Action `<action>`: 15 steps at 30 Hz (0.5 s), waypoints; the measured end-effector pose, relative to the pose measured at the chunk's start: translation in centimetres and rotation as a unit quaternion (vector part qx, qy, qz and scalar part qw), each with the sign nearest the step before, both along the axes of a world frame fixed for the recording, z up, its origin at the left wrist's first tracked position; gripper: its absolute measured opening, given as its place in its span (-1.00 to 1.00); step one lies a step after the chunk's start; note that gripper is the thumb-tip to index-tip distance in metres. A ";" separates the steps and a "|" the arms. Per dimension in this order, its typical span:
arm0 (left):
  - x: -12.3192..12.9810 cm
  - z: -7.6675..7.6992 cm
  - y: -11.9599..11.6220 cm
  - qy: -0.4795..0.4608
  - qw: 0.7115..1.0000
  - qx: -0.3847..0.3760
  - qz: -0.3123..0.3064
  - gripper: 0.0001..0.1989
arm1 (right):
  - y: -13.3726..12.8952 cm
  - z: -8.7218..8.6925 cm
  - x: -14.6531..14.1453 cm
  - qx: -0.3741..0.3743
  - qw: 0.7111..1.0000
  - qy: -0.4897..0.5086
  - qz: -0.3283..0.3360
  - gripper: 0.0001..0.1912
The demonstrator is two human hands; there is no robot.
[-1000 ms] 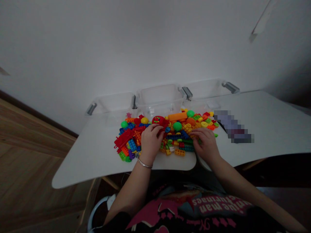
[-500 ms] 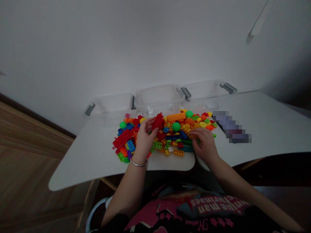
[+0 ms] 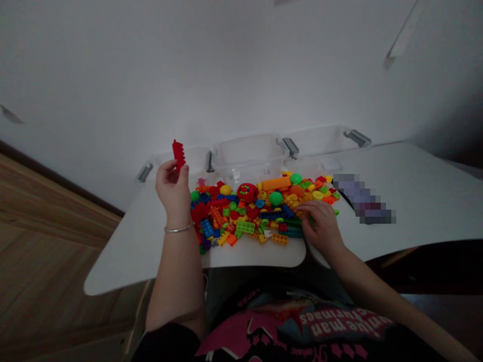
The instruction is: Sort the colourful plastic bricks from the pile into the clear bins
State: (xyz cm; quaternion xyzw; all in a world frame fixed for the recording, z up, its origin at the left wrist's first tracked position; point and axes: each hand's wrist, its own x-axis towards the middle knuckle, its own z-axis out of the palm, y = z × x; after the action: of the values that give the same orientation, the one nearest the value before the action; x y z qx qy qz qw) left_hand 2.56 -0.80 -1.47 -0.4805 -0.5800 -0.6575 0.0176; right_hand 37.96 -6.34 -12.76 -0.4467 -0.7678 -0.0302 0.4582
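Raised in front of the left clear bin, my left hand pinches a red toy piece with a notched edge; a bracelet circles that wrist. Below and to its right lies a mixed pile of toy building blocks. My right hand rests at the pile's right edge, its fingers bent over or beside yellow pieces; its fingertips partly hide what they touch. Near the middle of the pile are a round red piece, a green ball and an orange block.
Three clear plastic bins stand along the wall: a left bin, a middle bin and a right bin. A blurred-out flat object lies on the white table to the right. Wooden furniture stands at the left.
My left hand has left the pile, moving left and up with a red toy piece. The round red piece and nearby blocks are now uncovered. My right hand stays nearly still.
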 end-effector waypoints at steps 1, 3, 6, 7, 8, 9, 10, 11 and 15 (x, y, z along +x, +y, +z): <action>-0.8 0.3 0.5 0.008 1.000 -0.022 0.018 -0.76 | 0.0 0.0 0.0 0.002 1.000 -0.001 0.001 -0.76; -2.0 0.6 1.3 0.039 0.995 -0.079 0.048 -0.73 | 0.0 -0.1 0.0 0.002 1.000 -0.006 0.003 -0.76; -2.8 0.6 2.0 0.109 0.977 -0.170 0.074 -0.70 | 0.1 -0.1 0.0 0.002 1.000 -0.010 0.001 -0.76; -2.9 0.6 2.2 0.127 0.970 -0.192 0.079 -0.68 | 0.1 -0.2 0.0 0.004 1.000 -0.010 0.000 -0.76; -3.0 0.7 2.4 0.138 0.964 -0.211 0.084 -0.67 | 0.1 -0.2 0.0 0.007 1.000 -0.011 -0.001 -0.77; -2.9 0.7 2.6 0.145 0.958 -0.230 0.089 -0.65 | 0.1 -0.2 0.1 0.010 1.000 -0.013 -0.002 -0.77; -2.9 0.8 2.8 0.150 0.951 -0.252 0.095 -0.65 | 0.1 -0.2 0.1 0.012 1.000 -0.016 -0.002 -0.78; -2.9 1.0 3.0 0.155 0.942 -0.281 0.101 -0.65 | 0.1 -0.2 0.1 0.013 1.000 -0.019 -0.002 -0.78; -2.7 1.4 3.6 0.189 0.889 -0.401 0.114 -0.68 | 0.1 0.0 0.1 0.017 1.000 -0.024 -0.002 -0.81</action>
State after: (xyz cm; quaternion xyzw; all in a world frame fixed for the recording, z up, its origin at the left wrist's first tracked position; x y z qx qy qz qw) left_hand -0.12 2.83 -0.03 -0.4921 -0.8309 -0.2595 0.0077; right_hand 38.02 -6.23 -12.78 -0.4394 -0.7772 -0.0545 0.4472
